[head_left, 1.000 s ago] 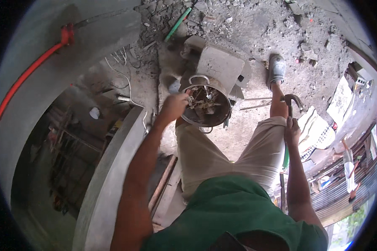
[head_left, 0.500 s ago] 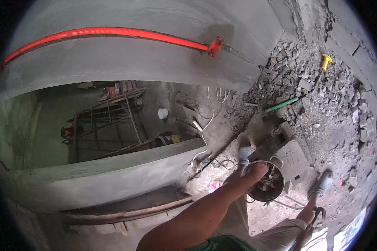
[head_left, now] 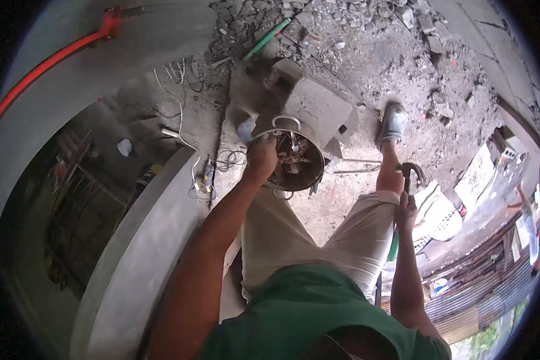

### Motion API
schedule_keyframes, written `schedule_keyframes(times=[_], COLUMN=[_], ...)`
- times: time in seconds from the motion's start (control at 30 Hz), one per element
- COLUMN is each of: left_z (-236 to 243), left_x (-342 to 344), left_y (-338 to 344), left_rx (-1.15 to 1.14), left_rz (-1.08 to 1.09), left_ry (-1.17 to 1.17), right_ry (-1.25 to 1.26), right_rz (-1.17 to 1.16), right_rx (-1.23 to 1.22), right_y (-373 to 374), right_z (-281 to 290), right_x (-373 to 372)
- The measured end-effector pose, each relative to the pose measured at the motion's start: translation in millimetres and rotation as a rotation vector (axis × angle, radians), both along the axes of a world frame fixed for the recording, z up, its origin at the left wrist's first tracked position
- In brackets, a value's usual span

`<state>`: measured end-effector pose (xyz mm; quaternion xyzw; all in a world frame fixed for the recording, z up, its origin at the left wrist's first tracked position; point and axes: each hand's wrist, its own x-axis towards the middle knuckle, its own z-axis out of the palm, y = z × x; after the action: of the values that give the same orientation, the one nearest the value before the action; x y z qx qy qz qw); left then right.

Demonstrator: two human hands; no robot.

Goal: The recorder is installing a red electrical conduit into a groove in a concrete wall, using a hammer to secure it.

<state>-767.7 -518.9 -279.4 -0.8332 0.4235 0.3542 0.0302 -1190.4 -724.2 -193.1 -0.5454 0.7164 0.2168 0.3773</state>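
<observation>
A deep metal pot (head_left: 313, 178) with a loop handle stands in front of my left leg. Rusty brown scraps (head_left: 291, 151), perhaps nails or wood bits, lie inside it. My left hand (head_left: 262, 159) is closed over the pot's left rim, its fingertips partly hidden by the rim and shadow. Off to the right, beside my knee, my right hand (head_left: 408, 207) is wrapped round a claw hammer (head_left: 411, 170). The hammer's dark head points up and away from me, and the green end of its handle shows below the fist.
Past the pot lies a grey block-like slab (head_left: 321, 105). Broken rubble (head_left: 366, 36) spreads beyond, with a green rod (head_left: 268, 39). Cables (head_left: 228, 161) coil on the left, beside a low concrete wall (head_left: 156, 219). Another person (head_left: 528, 223) is at the far right.
The view has swung right and downward, so the surroundings shift left. More of my legs and right arm show. My left hand stays at the pot and my right keeps the hammer.
</observation>
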Motion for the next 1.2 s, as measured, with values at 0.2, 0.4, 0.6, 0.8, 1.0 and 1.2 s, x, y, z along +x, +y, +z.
schedule_keyframes(times=[0.2, 0.4, 0.6, 0.8, 1.0, 1.2], left_z=[2, -34, -50, -80, -64, 4], left_x=[-5, -20, -32, -43, -40, -37], left_y=[-6, -23, -31, -33, 1, 15], left_rx=[-0.021, 0.099, 0.140, 0.075, -0.055, -0.235], left_rz=[0.213, 0.569, 0.688, 0.664, 0.611, 1.430], left_ry=[-0.076, -0.084, -0.186, -0.371, -0.363, 0.466], right_ry=[-0.028, -0.023, 0.028, 0.042, 0.048, -0.001], right_rz=[0.020, 0.127, 0.148, 0.107, 0.110, 0.137], right_rx=[-0.058, -0.115, -0.101, -0.088, -0.089, -0.096], right_y=[6, 12, 10, 12, 9, 5], right_z=[-5, -10, -5, -4, -5, -12], right_x=[2, -3, 2, 5, 0, -5])
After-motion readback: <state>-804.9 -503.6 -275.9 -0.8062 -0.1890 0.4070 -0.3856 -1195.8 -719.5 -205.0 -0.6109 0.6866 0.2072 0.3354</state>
